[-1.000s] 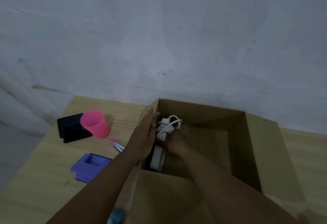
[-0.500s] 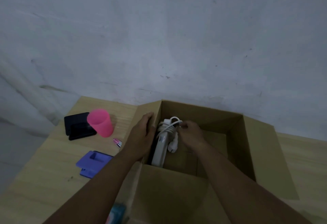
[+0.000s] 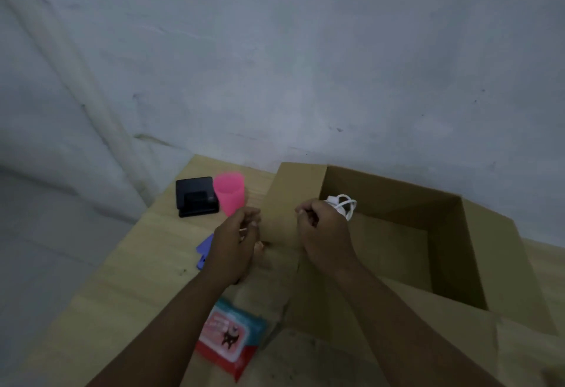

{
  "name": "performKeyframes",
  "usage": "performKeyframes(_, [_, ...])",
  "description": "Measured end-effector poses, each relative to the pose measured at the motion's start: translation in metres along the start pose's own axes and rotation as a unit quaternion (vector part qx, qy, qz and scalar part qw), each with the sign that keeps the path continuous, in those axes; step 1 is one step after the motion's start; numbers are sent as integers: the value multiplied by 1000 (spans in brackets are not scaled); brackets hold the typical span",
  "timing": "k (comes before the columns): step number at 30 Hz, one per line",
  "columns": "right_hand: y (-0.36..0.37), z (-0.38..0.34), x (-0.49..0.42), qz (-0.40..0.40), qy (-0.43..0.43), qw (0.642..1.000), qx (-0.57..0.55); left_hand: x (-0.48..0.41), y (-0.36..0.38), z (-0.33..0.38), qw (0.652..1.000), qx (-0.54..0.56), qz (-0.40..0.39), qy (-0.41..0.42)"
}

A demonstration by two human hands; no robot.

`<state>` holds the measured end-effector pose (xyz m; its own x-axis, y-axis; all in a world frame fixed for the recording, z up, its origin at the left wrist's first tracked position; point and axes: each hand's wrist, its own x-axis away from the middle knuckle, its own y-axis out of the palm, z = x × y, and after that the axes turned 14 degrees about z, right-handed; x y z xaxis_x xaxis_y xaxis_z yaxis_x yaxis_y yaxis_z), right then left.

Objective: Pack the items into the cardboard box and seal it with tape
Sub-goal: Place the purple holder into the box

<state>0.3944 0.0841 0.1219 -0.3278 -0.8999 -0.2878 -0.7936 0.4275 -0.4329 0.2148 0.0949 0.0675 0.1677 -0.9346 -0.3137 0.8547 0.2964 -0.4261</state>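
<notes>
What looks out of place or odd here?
Nothing spilled or damaged. The white cord loops up against the cardboard box's left wall instead of lying flat, and the wipes pack lies askew beside the box.

the left hand covers most of the purple item, so its shape cannot be told. the right hand hides the near part of the white cable in the cardboard box. whether either hand's curled fingers pinch anything is unclear. the left forearm crosses the wipes packet, whose print is blurred. both forearms run off the near edge.
</notes>
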Motion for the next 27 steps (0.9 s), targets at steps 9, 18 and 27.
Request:
performKeyframes(9, [75, -19, 57, -120, -139, 975, 123, 17, -73, -73, 990, -114, -82, 1])
performKeyframes(18, [113, 1, 89, -236, -73, 945, 213, -4, -76, -96, 923, -244, -273, 119])
performKeyframes(27, [128, 29, 97, -257, 84, 944, 192, -21, -53, -109, 860, -371, -275, 219])
